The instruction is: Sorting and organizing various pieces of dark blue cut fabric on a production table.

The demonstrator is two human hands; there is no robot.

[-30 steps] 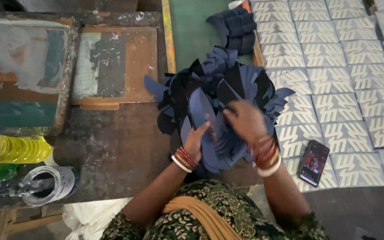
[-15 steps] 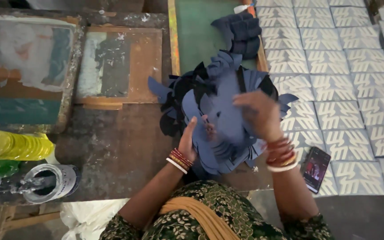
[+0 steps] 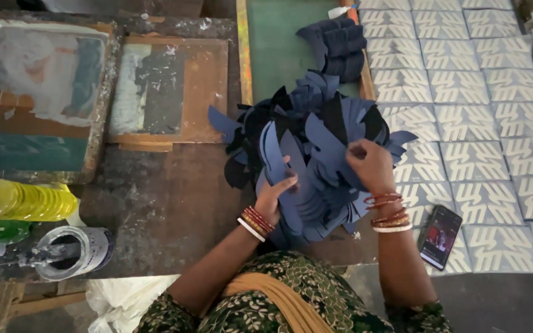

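A loose heap of dark blue cut pieces [image 3: 316, 142] lies on the worn worktable in front of me. My left hand [image 3: 274, 196] lies under the near left part of the heap and holds a fan of the blue pieces. My right hand [image 3: 370, 165] pinches one piece at the heap's right side, fingers closed on it. Both wrists wear red and white bangles. A neater stack of the same blue pieces [image 3: 338, 46] sits farther back on a green board [image 3: 272, 49].
Rows of grey printed tiles [image 3: 482, 111] cover the right side, with a phone [image 3: 440, 237] lying on them near my right arm. Wooden printing frames [image 3: 168, 92] lie at the left. A yellow bottle [image 3: 26, 200] and an open tin [image 3: 72, 250] stand at the near left.
My right hand has moved from the middle of the heap to its right side and now pinches a piece. The left hand stays under the pieces; the view has shifted slightly.
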